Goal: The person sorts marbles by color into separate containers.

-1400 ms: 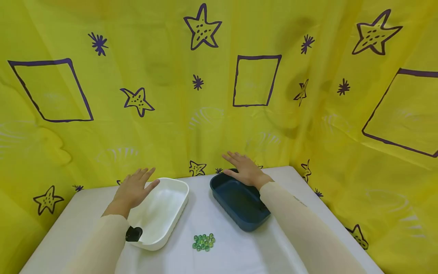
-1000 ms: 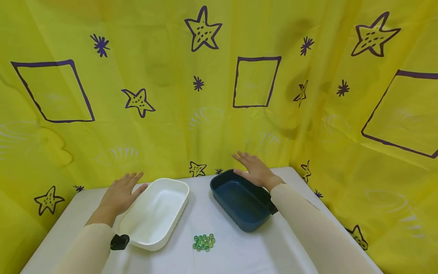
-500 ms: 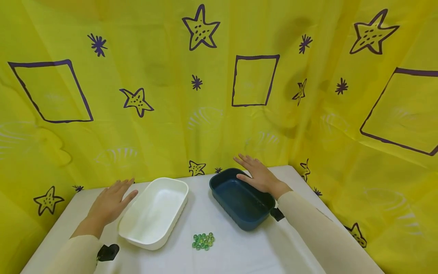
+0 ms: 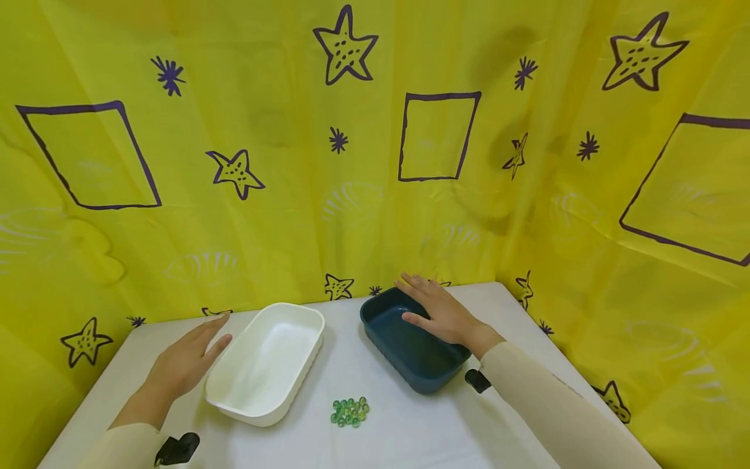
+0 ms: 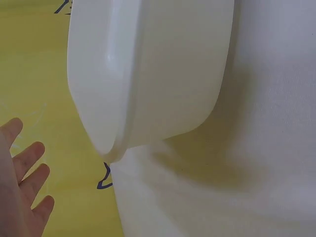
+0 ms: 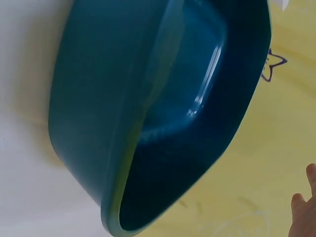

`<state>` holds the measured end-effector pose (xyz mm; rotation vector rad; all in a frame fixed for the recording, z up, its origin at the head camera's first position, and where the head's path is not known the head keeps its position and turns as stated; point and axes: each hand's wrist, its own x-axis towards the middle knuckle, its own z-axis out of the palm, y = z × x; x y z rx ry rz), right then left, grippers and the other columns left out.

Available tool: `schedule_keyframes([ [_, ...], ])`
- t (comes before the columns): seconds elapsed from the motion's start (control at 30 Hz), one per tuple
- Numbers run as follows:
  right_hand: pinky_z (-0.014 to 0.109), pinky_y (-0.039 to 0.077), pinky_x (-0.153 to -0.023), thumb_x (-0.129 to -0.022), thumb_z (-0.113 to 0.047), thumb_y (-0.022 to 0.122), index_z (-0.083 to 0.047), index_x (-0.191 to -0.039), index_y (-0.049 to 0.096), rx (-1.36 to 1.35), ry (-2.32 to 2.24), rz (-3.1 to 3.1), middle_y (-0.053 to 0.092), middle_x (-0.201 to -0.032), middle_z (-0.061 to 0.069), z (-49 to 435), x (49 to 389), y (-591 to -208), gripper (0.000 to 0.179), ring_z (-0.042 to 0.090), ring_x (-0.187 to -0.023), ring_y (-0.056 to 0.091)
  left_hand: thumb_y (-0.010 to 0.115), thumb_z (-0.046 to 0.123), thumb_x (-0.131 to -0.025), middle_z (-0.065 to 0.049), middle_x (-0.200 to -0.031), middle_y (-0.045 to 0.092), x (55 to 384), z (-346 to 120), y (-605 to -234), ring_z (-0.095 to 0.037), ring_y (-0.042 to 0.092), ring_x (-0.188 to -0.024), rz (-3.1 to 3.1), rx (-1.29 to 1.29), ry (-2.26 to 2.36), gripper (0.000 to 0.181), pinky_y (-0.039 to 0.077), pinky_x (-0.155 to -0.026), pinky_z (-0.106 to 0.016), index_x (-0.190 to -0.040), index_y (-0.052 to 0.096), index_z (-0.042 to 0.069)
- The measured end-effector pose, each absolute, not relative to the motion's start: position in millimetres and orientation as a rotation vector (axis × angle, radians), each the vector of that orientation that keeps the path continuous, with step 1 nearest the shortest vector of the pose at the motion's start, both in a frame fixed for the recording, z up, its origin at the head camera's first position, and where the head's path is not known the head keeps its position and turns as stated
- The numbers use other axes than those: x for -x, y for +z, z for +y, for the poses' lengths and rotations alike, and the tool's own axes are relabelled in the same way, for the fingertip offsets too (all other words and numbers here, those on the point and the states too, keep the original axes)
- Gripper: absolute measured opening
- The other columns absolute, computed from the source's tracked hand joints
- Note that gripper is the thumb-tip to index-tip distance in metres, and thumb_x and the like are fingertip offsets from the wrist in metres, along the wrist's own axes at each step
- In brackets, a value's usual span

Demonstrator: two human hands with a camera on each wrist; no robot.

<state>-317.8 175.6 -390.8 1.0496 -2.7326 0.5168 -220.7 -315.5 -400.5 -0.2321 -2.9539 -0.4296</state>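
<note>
My left hand (image 4: 181, 361) hovers just left of the white basin (image 4: 266, 365), its fingers extended and nothing in them. Above the dark blue basin (image 4: 410, 345) is my right hand (image 4: 442, 312), fingers spread and likewise holding nothing; it covers part of the far right rim. On the cloth between the basins, nearer to me, lies a cluster of green glass marbles (image 4: 349, 412). In the left wrist view, fingers (image 5: 32, 168) show beside the outer wall of the white basin (image 5: 173, 74). The right wrist view has the blue basin (image 6: 98, 98) large, with fingertips (image 6: 298, 205) at the lower right.
A white cloth (image 4: 319, 449) covers the table. Yellow curtains (image 4: 281, 228) printed with stars and squares stand behind it and along its right side. A black wrist device (image 4: 178, 449) sits under the left wrist and another black device (image 4: 477, 380) under the right.
My left hand has moved left and toward me, from over the white basin to beside it. My right hand has shifted right and slightly nearer. Basins and marbles stay put.
</note>
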Motion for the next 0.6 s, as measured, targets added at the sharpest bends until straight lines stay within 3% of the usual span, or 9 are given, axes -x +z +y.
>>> schedule_keyframes([
  [0.37, 0.057, 0.012, -0.123, -0.098, -0.052, 0.052, -0.028, -0.158, 0.019, -1.144, 0.487, -2.670, 0.021, -0.164, 0.004, 164, 297, -397, 0.072, 0.028, -0.150, 0.021, 0.038, 0.051, -0.104, -0.030, -0.144, 0.044, 210, -329, -414, -0.053, 0.040, -0.130, -2.949, 0.214, -0.439, 0.064, 0.036, -0.098, -0.074, -0.153, 0.033, 0.010],
  [0.6, 0.057, 0.017, -0.122, -0.098, -0.052, 0.053, -0.028, -0.158, 0.019, -1.200, 0.452, -2.618, 0.021, -0.163, 0.001, 156, 284, -398, 0.073, 0.025, -0.150, 0.021, 0.039, 0.050, -0.104, -0.027, -0.146, 0.043, 200, -336, -421, -0.053, 0.040, -0.129, -2.951, 0.179, -0.480, 0.063, 0.036, -0.094, -0.076, -0.154, 0.032, 0.013],
])
